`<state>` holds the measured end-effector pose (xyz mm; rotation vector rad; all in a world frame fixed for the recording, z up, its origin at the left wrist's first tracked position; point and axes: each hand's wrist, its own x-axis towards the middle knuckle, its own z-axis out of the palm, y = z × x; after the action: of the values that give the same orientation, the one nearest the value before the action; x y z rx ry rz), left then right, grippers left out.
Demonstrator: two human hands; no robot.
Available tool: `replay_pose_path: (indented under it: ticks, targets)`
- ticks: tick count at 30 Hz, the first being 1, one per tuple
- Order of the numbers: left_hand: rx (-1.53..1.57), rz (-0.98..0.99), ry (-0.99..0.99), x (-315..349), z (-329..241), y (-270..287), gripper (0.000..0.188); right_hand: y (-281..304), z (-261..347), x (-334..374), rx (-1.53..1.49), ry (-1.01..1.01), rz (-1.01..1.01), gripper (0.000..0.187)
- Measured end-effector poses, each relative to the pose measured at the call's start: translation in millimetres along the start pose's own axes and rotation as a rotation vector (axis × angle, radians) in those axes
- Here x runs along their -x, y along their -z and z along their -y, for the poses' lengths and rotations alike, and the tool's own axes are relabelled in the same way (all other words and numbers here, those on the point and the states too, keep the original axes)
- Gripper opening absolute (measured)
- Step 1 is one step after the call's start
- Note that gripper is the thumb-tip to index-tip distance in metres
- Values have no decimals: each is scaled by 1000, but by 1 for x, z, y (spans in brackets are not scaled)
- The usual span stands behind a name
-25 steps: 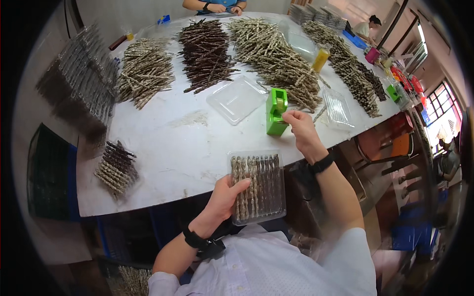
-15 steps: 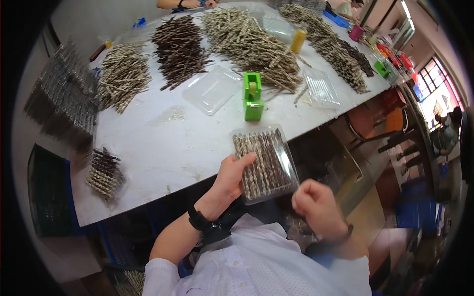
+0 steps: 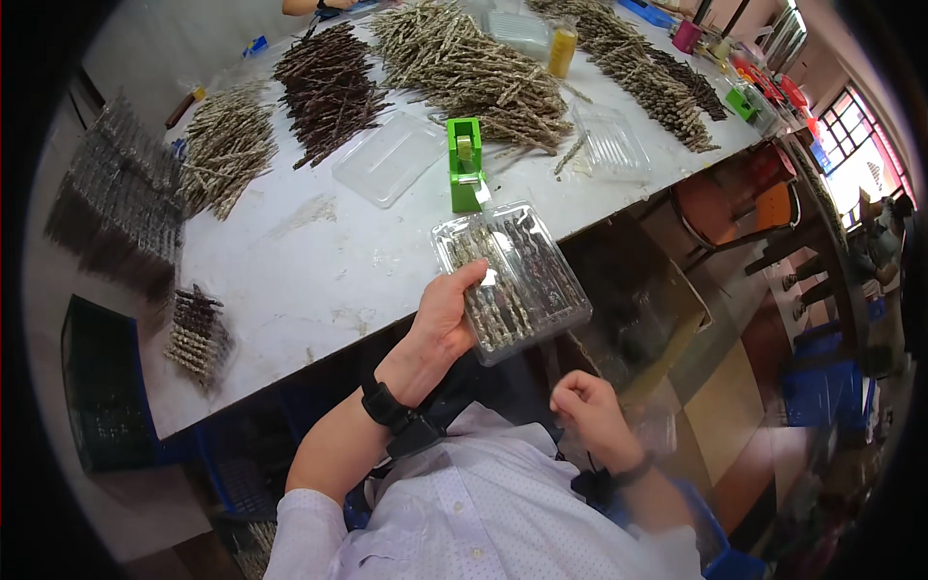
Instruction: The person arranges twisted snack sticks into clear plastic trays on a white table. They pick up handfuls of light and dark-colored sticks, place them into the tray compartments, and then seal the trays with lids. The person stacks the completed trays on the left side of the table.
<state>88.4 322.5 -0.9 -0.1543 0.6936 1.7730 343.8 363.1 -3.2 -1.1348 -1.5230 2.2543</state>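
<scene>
One clear rectangular plastic box (image 3: pixel 534 282) is grasped by the left hand (image 3: pixel 447 311); the right hand (image 3: pixel 595 416) curls, contents unclear.

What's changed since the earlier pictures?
The right hand withdrew from the green plastic tape dispenser toward the white shirt. The clear rectangular plastic box of twisted sticks came nearer the dispenser. The left hand still grips the box; the dispenser stays on the white table.
</scene>
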Motion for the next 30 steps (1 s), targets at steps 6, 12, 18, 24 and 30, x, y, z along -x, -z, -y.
replay_pose_path:
  ticks: [6, 12, 18, 24, 30]
  targets:
    - [20, -42, 95, 2, -3, 4, 29, -15, -6, -99, 359, 549, -74, 15]
    - [-65, -72, 63, 5, -10, -3, 24, -24, 1, -142, 190, 656, -37, 41]
    - [-73, -46, 89, 1, -4, 8, 22, -14, -6, -150, 782, 987, -100, 38]
    - [-75, -32, 117, -2, -6, 8, 21, -4, 28, -149, -75, 395, 90, 16]
    - [-146, -49, 70, 2, -12, -3, 22, 47, 99, -127, 337, 548, -142, 8]
